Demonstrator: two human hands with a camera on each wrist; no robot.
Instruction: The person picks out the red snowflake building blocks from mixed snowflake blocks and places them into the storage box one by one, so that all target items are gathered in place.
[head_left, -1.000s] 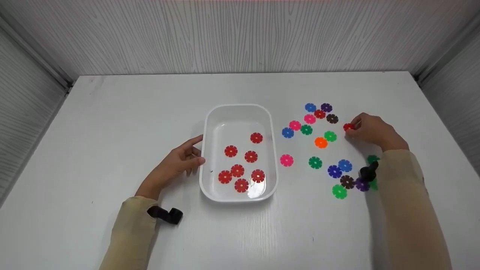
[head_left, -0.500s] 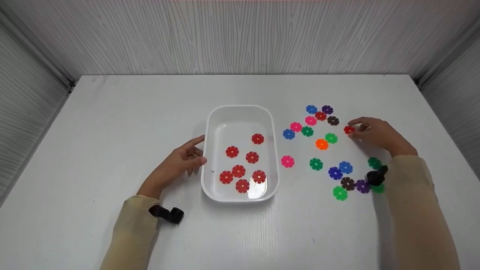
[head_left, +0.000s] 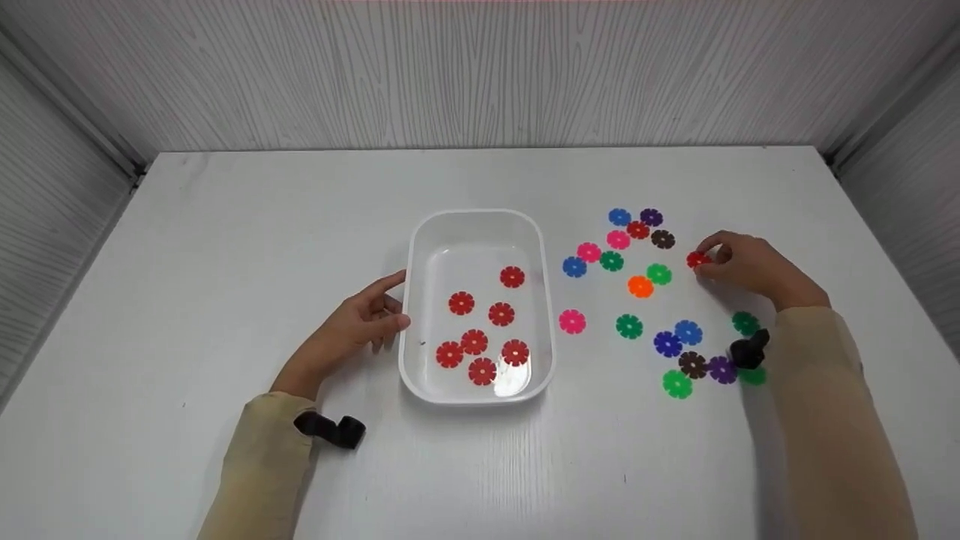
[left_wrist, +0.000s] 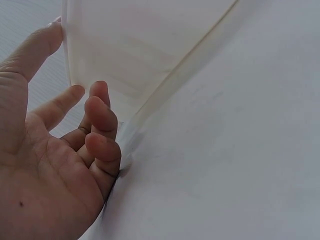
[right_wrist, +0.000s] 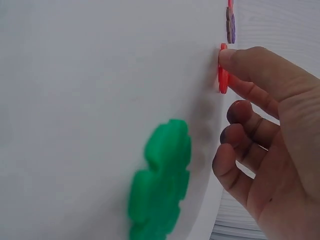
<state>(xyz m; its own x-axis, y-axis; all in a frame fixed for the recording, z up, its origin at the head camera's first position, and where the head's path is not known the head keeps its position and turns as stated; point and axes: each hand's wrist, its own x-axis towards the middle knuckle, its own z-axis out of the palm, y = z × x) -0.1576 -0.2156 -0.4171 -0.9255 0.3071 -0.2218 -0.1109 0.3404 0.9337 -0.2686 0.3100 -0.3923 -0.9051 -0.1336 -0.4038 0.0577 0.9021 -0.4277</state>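
A white rectangular tray stands mid-table with several red notched plastic discs lying flat inside. At its left side, my left hand touches the rim with the thumb and index fingertips; its other fingers are loosely curled, seen also in the left wrist view. Over on the right, my right hand pinches a red disc between thumb and index finger. The right wrist view shows that red disc edge-on under the thumb. A green disc looms large and blurred nearer that camera.
Several loose discs lie right of the tray: pink, orange, blue, dark brown and another red disc. A second cluster, with a purple disc, sits by the right sleeve. Panels wall the table's back and sides.
My right hand shifted slightly right and toward me, its thumb and index spreading at the red disc, then drawing in on its edges. The left hand and tray stay put.
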